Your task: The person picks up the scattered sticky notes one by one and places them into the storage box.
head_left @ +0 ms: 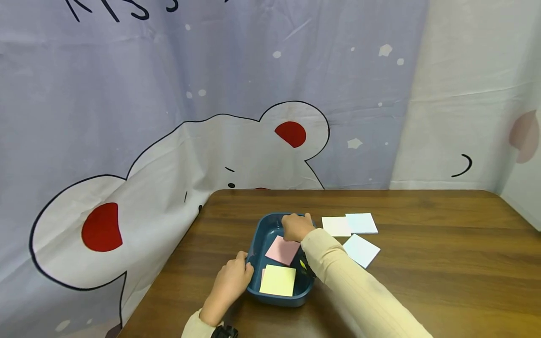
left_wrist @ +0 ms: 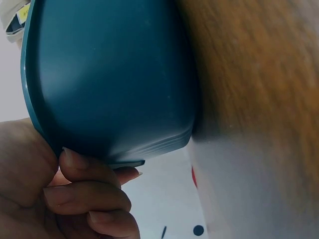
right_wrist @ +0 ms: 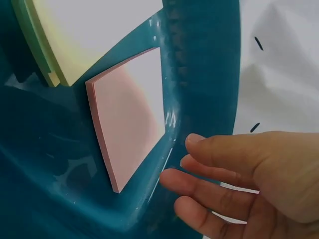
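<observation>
A dark blue plastic bin (head_left: 279,300) stands on the wooden table. My left hand (head_left: 231,277) grips its left rim, with fingers curled round the lip in the left wrist view. Inside the bin lie a pink sticky-note pad (head_left: 282,250) and, nearer me, a pale yellow sticky-note pad (head_left: 277,280). A pink edge peeks out beside the yellow pad, and a green layer shows under it in the right wrist view. My right hand (right_wrist: 224,184) is at the bin's far end, fingers loosely bent, holding nothing, just beyond the pink pad (right_wrist: 127,119).
Right of the bin, a cream pad (head_left: 336,226), a pale blue pad (head_left: 361,223) and another pale pad (head_left: 361,250) lie on the table (head_left: 444,263). A printed curtain (head_left: 359,94) hangs behind the table's far edge.
</observation>
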Available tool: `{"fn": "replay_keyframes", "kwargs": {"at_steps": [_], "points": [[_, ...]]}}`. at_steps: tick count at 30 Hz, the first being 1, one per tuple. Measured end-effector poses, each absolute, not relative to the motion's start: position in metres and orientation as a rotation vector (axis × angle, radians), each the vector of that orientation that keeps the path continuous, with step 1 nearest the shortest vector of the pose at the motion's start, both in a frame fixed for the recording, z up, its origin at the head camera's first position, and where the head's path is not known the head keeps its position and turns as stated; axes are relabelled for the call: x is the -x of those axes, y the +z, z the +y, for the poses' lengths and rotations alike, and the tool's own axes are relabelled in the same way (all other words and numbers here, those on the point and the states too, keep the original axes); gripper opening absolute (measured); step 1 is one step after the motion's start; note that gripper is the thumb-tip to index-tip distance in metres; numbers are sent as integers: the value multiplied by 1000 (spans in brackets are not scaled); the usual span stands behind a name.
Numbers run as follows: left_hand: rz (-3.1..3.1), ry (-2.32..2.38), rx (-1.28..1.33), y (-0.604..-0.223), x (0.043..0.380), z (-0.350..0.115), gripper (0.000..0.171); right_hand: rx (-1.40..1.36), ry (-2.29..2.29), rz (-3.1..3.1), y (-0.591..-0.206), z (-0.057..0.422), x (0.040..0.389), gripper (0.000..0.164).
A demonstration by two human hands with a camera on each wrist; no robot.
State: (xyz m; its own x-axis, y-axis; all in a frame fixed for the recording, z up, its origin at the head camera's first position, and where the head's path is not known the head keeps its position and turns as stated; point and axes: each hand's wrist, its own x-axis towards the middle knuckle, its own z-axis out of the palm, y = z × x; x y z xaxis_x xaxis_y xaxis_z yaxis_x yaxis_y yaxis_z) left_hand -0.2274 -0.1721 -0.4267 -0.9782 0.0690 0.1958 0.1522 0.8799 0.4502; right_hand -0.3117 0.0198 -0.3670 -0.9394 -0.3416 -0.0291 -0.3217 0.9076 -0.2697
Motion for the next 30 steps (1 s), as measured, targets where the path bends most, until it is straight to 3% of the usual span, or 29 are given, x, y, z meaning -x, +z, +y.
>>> {"fn": "replay_keyframes", "kwargs": {"at_steps": [7, 18, 30], "points": [[-2883, -703, 162, -426, 227, -172, 31, 549, -450, 2971, -358, 26, 304, 15], [-2888, -709, 161, -427, 226, -173, 32, 600, -663, 2978, -354, 56, 292, 4], [-2903, -702, 142, -426, 229, -171, 33, 614, -711, 3032, -348, 105, 288, 16]]}}
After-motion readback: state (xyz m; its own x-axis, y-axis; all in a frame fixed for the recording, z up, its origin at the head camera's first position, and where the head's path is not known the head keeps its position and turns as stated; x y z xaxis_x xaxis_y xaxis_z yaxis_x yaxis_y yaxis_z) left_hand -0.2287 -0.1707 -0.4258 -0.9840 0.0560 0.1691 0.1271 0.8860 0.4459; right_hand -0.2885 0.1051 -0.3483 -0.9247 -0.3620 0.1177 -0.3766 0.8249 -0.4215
